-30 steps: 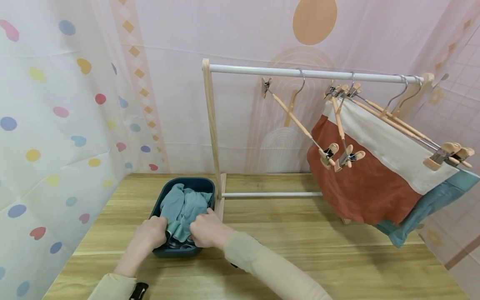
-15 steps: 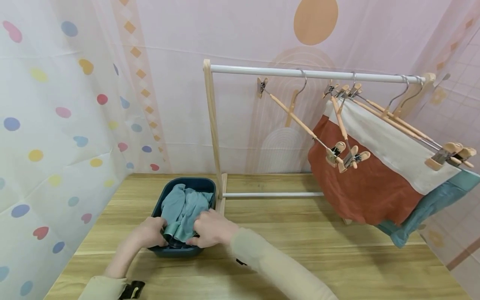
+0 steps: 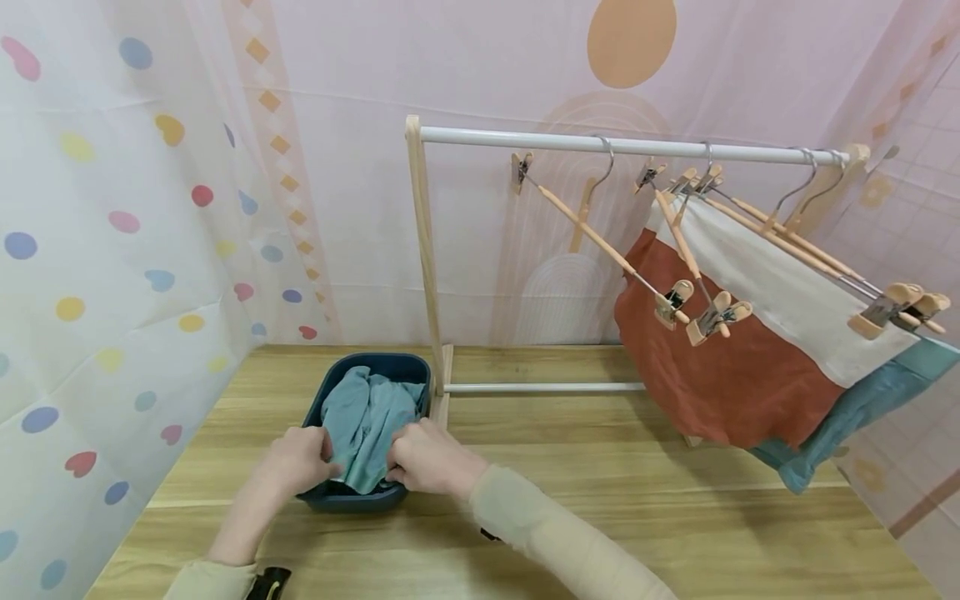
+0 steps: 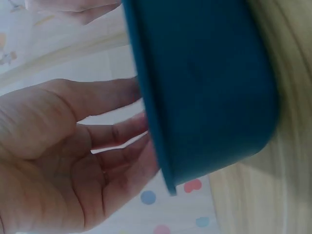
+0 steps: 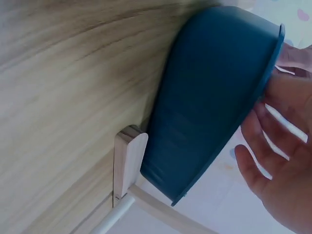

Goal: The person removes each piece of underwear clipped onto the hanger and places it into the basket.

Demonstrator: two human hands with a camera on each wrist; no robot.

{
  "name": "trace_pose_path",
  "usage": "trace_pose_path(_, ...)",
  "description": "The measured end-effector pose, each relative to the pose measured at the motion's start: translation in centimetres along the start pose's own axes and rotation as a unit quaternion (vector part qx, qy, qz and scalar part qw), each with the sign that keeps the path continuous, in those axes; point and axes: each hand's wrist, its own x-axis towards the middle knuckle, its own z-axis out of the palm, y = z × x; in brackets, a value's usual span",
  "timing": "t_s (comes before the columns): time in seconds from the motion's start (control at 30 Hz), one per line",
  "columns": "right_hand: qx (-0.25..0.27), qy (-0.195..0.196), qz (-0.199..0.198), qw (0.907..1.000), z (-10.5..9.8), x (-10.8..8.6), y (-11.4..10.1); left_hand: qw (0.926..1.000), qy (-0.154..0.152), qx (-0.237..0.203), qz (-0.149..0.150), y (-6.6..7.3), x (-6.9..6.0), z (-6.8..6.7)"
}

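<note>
A crumpled teal garment (image 3: 367,425) lies in a dark blue plastic bin (image 3: 390,360) on the table, in the head view. My left hand (image 3: 298,460) is over the bin's near left side, thumb and fingers at the garment's near corner. Opposite it, my right hand (image 3: 431,457) pinches the garment's near right edge. In the left wrist view, the left hand's fingers (image 4: 122,131) reach over the rim and their tips are hidden. The right wrist view shows the right thumb side behind the rim, with other fingers (image 5: 265,146) loosely spread outside.
A wooden-ended rack (image 3: 426,250) with a white bar (image 3: 517,137) stands right of the bin. Clip hangers (image 3: 588,233) hang from it. A rust garment with a white band (image 3: 720,367) and a teal one (image 3: 840,433) hang at the right. A patterned curtain backs the table.
Both hands have shifted slightly and re-placed their fingers at the garment's near edge. That edge now lies flatter, covering more of the dark interior. The clip hangers have swung a little.
</note>
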Motion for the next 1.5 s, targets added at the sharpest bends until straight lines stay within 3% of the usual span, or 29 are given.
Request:
trace_pose_path(0.17,0.009,0.021,-0.016,0.9996,0.6,-0.5,-0.3,0.999,0.001,0.037,-0.025,0.1,-0.4,0.6)
trace_pose_path(0.27,0.05,0.079,-0.004,0.9956,0.5,-1.6,0.1,0.998,0.003,0.046,-0.043,0.8,-0.5,0.2)
trace_pose_path(0.33,0.088,0.126,0.02,0.9879,0.2,-2.9,0.7,0.9976,0.017,0.046,-0.048,1.6,-0.5,-0.6)
trace_pose_path(0.4,0.119,0.171,0.054,0.9766,-0.2,-4.5,1.7,0.997,0.048,0.041,-0.046,2.7,-0.5,-1.5)
trace_pose_path(0.5,0.163,0.209,0.11,0.9578,-1.4,-7.0,3.4,0.9917,0.127,0.013,-0.015,4.6,-0.1,-2.7)
trace_pose_path(0.6,0.178,0.237,0.158,0.9421,-3.1,-9.6,5.3,0.9779,0.203,-0.04,0.033,6.6,0.9,-3.3)
trace_pose_path(0.73,0.147,0.278,0.214,0.9247,-5.5,-13.0,7.7,0.9555,0.25,-0.131,0.084,8.9,2.8,-3.7)
trace_pose_path(0.9,0.087,0.312,0.29,0.9005,-8.3,-17.1,9.9,0.9251,0.265,-0.243,0.122,11.4,5.2,-4.1)
trace_pose_path(1.0,0.059,0.334,0.316,0.8859,-9.8,-19.1,10.8,0.913,0.267,-0.275,0.14,12.5,6.6,-4.3)
trace_pose_path(1.2,0.005,0.358,0.382,0.8521,-12.4,-21.9,11.3,0.9073,0.264,-0.288,0.155,13.7,9.2,-4.6)
trace_pose_path(1.33,-0.048,0.393,0.402,0.8253,-14.2,-23.2,11.7,0.8977,0.276,-0.297,0.172,13.9,10.6,-4.5)
trace_pose_path(1.5,-0.116,0.47,0.401,0.7776,-16.5,-24.5,12.5,0.8955,0.287,-0.293,0.173,14.1,11.7,-4.2)
